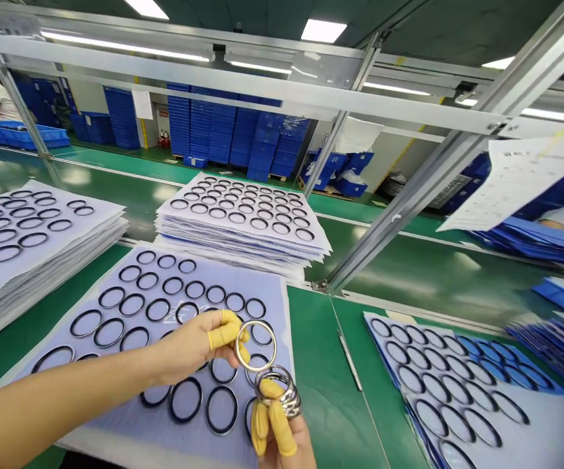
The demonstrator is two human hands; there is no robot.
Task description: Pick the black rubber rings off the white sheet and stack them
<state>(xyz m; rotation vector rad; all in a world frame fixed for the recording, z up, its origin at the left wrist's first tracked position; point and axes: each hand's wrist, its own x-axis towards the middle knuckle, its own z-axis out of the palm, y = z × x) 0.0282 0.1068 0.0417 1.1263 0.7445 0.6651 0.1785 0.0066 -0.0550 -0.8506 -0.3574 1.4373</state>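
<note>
Over the O-ring sheet point(277, 286): left hand point(191, 348) pinches one metal ring point(255, 346) upright.
Right hand point(282, 440): grip closed on stacked metal rings point(278, 389), just below it.

My one camera sits on my head, facing forward and down over the green bench point(321, 391), my left hand point(189, 348) and right hand point(277, 433) close below, blue crates point(218, 130) far off.

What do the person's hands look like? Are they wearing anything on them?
The left hand and right hand wear snug yellow finger cots, like tiny rubber caps, on their fingers. No gloves cover the rest. The left forearm is bare, with no sleeve or watch.
</note>
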